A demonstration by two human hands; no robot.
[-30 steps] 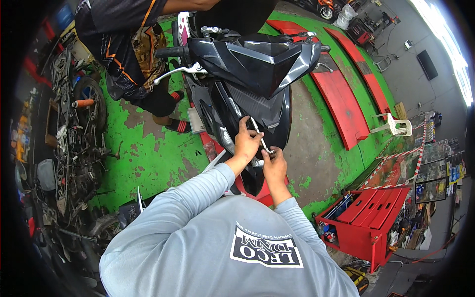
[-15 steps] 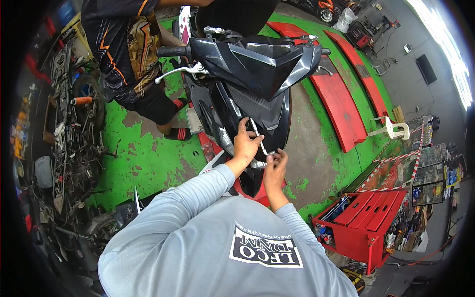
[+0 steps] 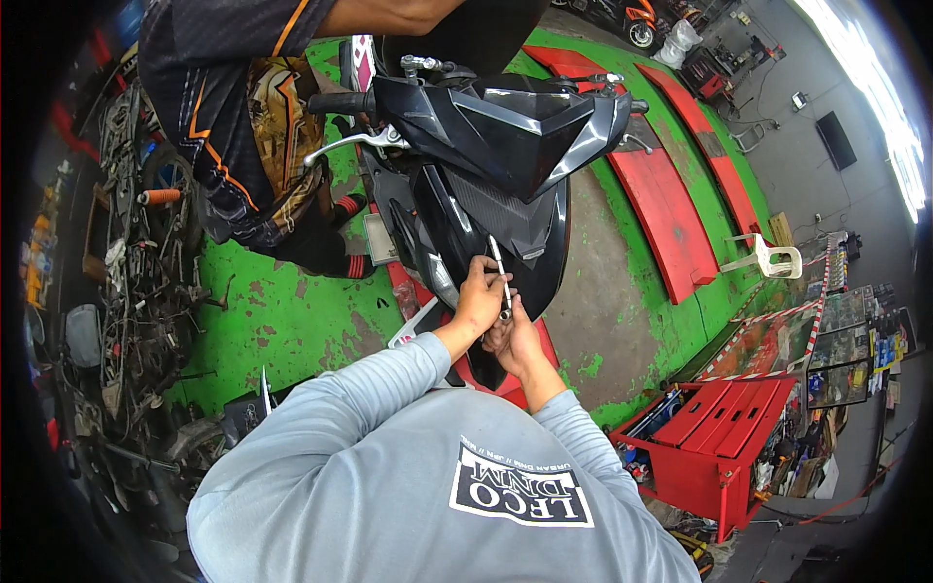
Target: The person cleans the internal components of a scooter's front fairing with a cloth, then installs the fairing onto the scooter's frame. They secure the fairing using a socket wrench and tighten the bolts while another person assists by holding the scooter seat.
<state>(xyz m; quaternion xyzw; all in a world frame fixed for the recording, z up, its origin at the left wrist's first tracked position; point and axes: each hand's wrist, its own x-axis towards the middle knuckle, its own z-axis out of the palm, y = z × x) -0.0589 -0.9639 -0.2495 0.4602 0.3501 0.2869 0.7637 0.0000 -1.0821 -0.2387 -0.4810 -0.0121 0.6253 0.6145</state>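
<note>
Over the front of a black scooter [image 3: 505,136], I hold a slim, shiny metal wrench [image 3: 498,255] with a round, socket-like lower end. My left hand [image 3: 476,299] is closed around the middle of its shaft, and the upper end sticks out past my fingers toward the front panel. Just below and to the right, my right hand [image 3: 517,338] has its fingers curled at the lower end of the wrench. My fingers partly cover that end. Under my hands the scooter's lower front is largely hidden.
A person in a black-and-orange shirt [image 3: 219,117] stands close on the left, beside the brake lever [image 3: 355,141]. Red ramps [image 3: 661,214] lie on the green floor to the right. A red tool cabinet [image 3: 714,437], a white chair [image 3: 768,257] and stacked motorcycle parts [image 3: 126,291] stand around.
My hands have come closer together and lower, turning the wrench more upright. My right fingers have closed at its lower end. The other person has leaned in nearer to the scooter.
</note>
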